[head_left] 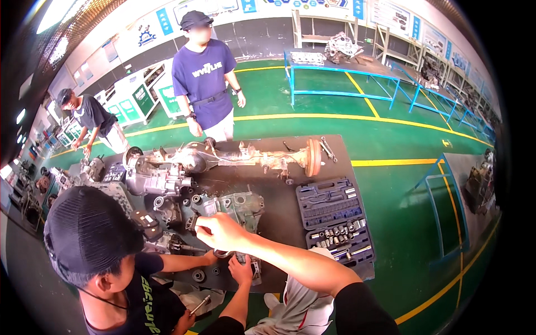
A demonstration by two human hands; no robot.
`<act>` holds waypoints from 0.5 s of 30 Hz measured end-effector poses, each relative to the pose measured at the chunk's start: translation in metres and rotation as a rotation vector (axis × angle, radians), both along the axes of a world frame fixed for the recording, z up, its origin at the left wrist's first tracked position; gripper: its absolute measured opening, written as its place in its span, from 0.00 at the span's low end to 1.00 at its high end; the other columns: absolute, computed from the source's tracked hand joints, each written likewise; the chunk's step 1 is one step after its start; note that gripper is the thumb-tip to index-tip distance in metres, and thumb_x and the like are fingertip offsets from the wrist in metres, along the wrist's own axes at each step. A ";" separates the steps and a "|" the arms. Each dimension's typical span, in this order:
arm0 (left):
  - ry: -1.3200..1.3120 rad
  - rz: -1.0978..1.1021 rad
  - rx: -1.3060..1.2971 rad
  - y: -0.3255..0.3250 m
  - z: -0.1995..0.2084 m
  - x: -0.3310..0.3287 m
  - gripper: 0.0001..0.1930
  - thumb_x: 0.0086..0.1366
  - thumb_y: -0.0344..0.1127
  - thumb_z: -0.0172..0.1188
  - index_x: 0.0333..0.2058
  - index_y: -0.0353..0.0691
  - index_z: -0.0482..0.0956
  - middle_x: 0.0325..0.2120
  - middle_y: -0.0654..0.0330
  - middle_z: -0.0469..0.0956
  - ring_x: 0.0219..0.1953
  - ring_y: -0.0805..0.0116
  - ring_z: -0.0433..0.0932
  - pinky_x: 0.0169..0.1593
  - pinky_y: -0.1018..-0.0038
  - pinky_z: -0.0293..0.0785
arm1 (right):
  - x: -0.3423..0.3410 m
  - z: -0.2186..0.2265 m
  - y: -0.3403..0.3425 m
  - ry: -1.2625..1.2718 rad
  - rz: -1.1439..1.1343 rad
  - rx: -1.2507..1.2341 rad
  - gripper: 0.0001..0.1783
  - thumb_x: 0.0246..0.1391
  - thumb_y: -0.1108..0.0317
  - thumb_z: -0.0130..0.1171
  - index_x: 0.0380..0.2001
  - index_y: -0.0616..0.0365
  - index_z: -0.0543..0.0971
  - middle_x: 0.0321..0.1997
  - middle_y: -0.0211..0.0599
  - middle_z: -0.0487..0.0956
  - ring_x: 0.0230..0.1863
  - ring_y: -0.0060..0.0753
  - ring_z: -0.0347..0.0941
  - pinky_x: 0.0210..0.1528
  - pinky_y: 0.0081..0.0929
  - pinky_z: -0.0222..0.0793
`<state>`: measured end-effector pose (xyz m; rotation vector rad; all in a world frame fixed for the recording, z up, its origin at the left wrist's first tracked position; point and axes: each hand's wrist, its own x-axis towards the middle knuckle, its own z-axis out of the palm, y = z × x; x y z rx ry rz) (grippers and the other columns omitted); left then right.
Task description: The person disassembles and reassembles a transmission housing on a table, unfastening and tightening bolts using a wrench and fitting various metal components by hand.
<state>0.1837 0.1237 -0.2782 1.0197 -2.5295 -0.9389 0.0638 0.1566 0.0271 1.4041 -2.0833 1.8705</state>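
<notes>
My right hand [220, 230] is closed in a fist above a grey metal gearbox housing [245, 205]. A small dark part [191, 224] shows beside its fingertips; whether the fingers hold it I cannot tell. Lower down, my left hand [241, 270] grips the near end of the housing, its fingers curled at the edge. A co-worker's hand [210, 257] touches the same end from the left. That co-worker's other hand [184, 321] holds a metal ratchet handle [200, 305] low by the lap.
An open socket set case [330, 202] lies on the dark table to the right. A long axle [251, 158] with a drum spans the far side. More gearbox parts [159, 177] and loose rings [199, 275] sit left. Another person [205, 78] stands across the table.
</notes>
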 end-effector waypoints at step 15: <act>-0.029 0.015 0.016 -0.004 -0.011 0.005 0.31 0.63 0.57 0.58 0.56 0.39 0.69 0.54 0.49 0.68 0.56 0.45 0.66 0.58 0.52 0.64 | -0.001 -0.008 0.011 -0.422 -0.046 0.028 0.11 0.59 0.67 0.55 0.30 0.65 0.80 0.23 0.38 0.79 0.25 0.19 0.70 0.31 0.25 0.67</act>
